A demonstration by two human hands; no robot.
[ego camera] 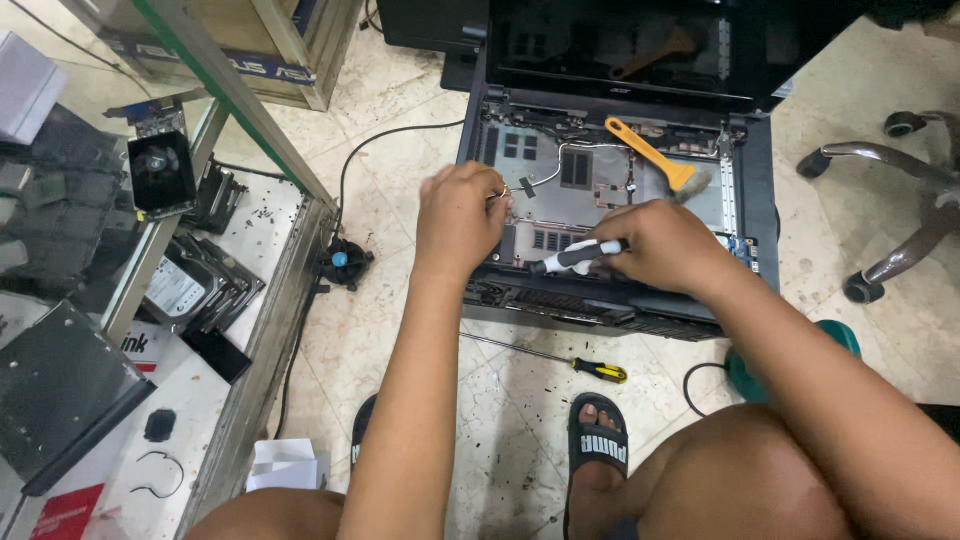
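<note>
- Screwdriver (578,257) with black-and-white handle is lying inside right hand (660,245), fingers curled shut around the grip; its long axis is running nearly level, butt end poking out leftward toward the left hand, while the tip end is hidden under the fist
- Left hand (460,215) is hovering over the left part of the opened laptop base (600,175), fingertips bunched as if pinching something small at the metal plate; what is being pinched is too small to tell
- Right hand is sitting nearer the front edge of the base; left hand is just beside the driver's butt end, apart from it
- Orange plastic pry tool (650,152) is resting on the base beyond both hands, lying diagonally
- Laptop base, acting as an open tray, is holding the board, cables and pry tool
- Second screwdriver (550,358), yellow-and-black handle, is lying on the tiled floor (400,330) in front of the laptop, untouched
- Small black fan (343,262) is sitting on the floor to the left
</note>
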